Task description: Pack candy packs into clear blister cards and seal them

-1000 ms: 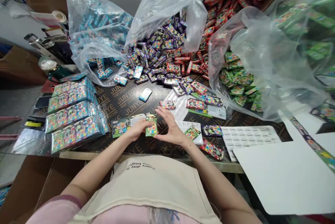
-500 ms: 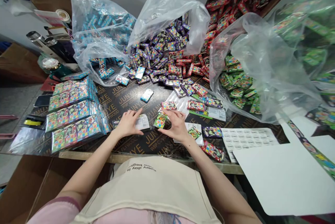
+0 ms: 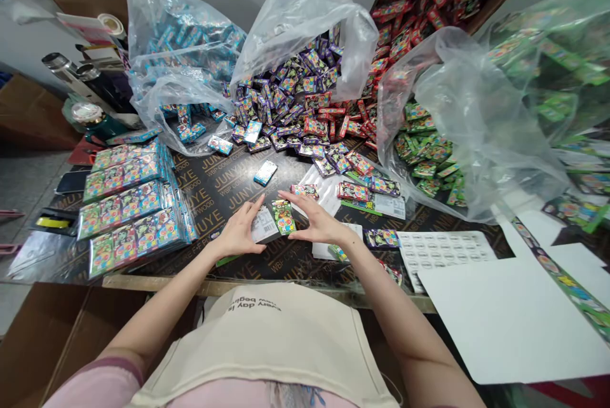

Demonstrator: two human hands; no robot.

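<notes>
My left hand (image 3: 239, 228) lies low over the table, thumb and fingers spread around a white barcode label (image 3: 264, 225) on a flat card. A green edge of some card pokes out below that palm; the rest is hidden. My right hand (image 3: 318, 220) is open in a wide C beside a small green cartoon-print packet (image 3: 284, 217), which lies against the label's right side. Whether the fingertips press on the packet cannot be made out. A red packet (image 3: 305, 191) lies just behind my right fingers, and a light blue packet (image 3: 265, 173) sits farther back.
Plastic bags hold blue (image 3: 190, 46), purple (image 3: 286, 77) and green packets (image 3: 429, 147); red packets (image 3: 400, 33) are heaped behind. Wrapped sets (image 3: 133, 204) are stacked at left. A sticker sheet (image 3: 443, 249) and white sheets (image 3: 515, 319) lie at right.
The green packet has moved left against the barcode label, with my right hand following. My left hand and the labelled card have shifted slightly right, and the card is turned a little.
</notes>
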